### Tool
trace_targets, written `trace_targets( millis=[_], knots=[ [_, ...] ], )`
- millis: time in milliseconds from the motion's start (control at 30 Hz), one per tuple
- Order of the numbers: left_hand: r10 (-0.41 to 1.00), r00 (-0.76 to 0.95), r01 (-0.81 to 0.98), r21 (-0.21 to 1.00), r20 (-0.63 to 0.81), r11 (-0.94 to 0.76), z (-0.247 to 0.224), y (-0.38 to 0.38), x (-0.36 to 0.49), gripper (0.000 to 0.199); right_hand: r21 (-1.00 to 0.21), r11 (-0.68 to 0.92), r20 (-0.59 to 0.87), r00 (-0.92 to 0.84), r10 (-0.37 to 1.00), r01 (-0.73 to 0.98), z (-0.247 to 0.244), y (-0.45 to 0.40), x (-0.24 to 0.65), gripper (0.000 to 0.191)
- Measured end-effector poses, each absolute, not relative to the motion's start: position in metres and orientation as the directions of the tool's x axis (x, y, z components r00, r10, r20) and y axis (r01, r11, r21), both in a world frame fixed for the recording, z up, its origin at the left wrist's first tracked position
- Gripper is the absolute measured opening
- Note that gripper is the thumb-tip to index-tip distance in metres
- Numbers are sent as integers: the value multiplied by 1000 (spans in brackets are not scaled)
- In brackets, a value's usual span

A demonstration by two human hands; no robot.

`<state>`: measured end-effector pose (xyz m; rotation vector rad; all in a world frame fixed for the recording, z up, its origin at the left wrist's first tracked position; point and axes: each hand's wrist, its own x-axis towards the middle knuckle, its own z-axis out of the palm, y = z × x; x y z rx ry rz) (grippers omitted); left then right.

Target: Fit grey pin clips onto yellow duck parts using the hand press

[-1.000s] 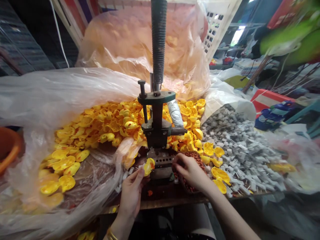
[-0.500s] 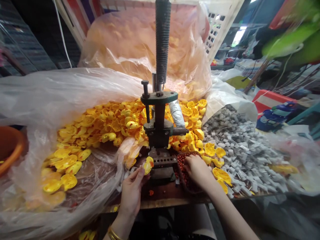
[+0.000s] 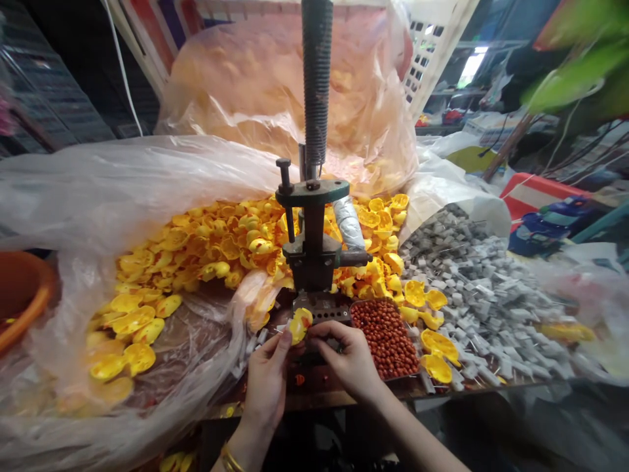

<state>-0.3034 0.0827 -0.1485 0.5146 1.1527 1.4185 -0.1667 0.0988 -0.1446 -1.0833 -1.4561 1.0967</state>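
Yellow shell (image 3: 299, 328) pinched by left hand (image 3: 268, 372); right hand (image 3: 350, 357) close beside it, its grip indeterminable.

Gold-coloured bangle (image 3: 230, 458) on the left wrist (image 3: 249, 438), forearms (image 3: 410, 423) bare

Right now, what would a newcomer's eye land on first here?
Probably the dark metal press standing mid-picture, with a heap of bright yellow shells behind it. Next come the red-brown beads to its right and the grey pieces beyond them. Low in the centre, the left grip holds a yellow piece, the right grip close beside it.
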Motion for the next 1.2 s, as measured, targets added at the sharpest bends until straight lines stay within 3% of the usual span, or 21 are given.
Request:
trace_targets(
  millis=[133,167,233,333,400,500,600,667,733,833,1000,1100,1200],
  knots=[
    [932,-213,-460,872,-293,169,-154,84,-307,44,-998,-24,-17,-125,992,-58,-152,104,-167,14],
    [931,-224,-421,890,-287,173,-156,87,-308,45,-1000,-8,-8,-110,994,2,-154,108,-167,11],
    [946,-242,-241,958,-217,158,-160,97,-312,45,-952,114,101,-60,993,283,-157,115,-170,4],
    [984,-175,64,997,-40,52,-162,121,-316,40,-675,219,218,-93,972,704,-160,128,-170,12],
    [994,-103,152,988,25,-9,-159,137,-318,32,-579,199,169,-123,978,790,-157,137,-160,14],
    [998,-1,208,976,65,-63,-152,152,-322,23,-668,146,236,22,971,730,-138,166,-129,16],
    [977,145,333,922,158,-199,-148,156,-326,18,-851,191,363,286,887,489,-96,221,-98,26],
    [942,244,425,848,230,-317,-147,156,-328,18,-960,170,211,180,961,221,-59,262,-92,37],
    [916,301,478,789,266,-386,-148,155,-328,19,-979,158,166,49,985,129,-20,289,-97,44],
    [901,341,511,751,270,-418,-150,155,-327,19,-925,358,360,-2,933,129,23,280,-114,41],
    [904,328,480,776,274,-410,-151,155,-329,16,-675,706,738,196,646,215,24,175,-135,26],
    [956,242,345,907,162,-242,-149,157,-330,15,-602,779,795,232,561,178,13,153,-135,23],
    [992,123,214,977,-4,-23,-148,160,-325,26,-689,711,724,167,669,141,19,190,-130,26]
  ],
)
